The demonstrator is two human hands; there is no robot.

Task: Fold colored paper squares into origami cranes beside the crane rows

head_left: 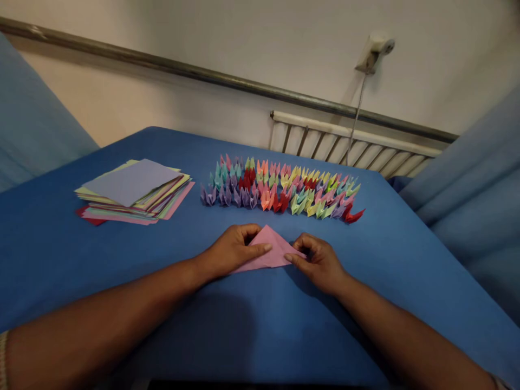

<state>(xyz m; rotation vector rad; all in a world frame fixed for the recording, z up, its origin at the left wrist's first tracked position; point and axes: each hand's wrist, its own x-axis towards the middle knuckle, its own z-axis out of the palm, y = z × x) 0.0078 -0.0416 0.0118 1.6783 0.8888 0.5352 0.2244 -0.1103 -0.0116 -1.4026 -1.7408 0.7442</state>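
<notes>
A sheet of pink origami paper (268, 252), folded into a triangle, is held between my two hands with its point facing away from me. My left hand (235, 246) grips its left part, thumb lying across the front and the other fingers behind. At the right corner, my right hand (319, 260) pinches the paper between thumb and curled fingers. Just beyond stand rows of small folded paper cranes (266, 197) in purple, red, orange, yellow, green and pink.
On the left of the blue-covered table (122, 271) lies an uneven stack of coloured paper sheets (134, 184). A pipe (227, 81), a radiator (325, 138) and a wall socket with a cord (369, 57) are behind. Blue curtains (479, 179) hang at both sides.
</notes>
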